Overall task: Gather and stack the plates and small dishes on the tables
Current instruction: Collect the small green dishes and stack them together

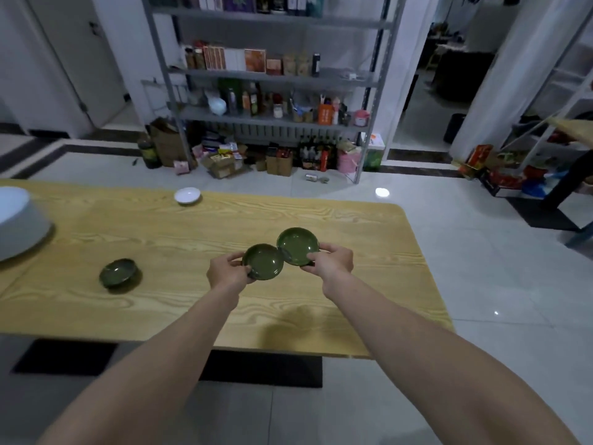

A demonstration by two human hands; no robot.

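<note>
My left hand [226,271] grips a small green dish [264,262] by its near-left rim, above the wooden table [192,239]. My right hand [330,260] holds a second green dish [296,245], tilted, its edge overlapping the first dish's far-right rim. A third green dish [118,273] rests on the table to the left. A small white dish [187,195] sits near the table's far edge.
A large white bowl-shaped object [19,220] stands at the table's left end. Behind the table a metal shelf [272,75] is packed with bottles and boxes, with cartons on the tiled floor. Another table's edge shows at far right.
</note>
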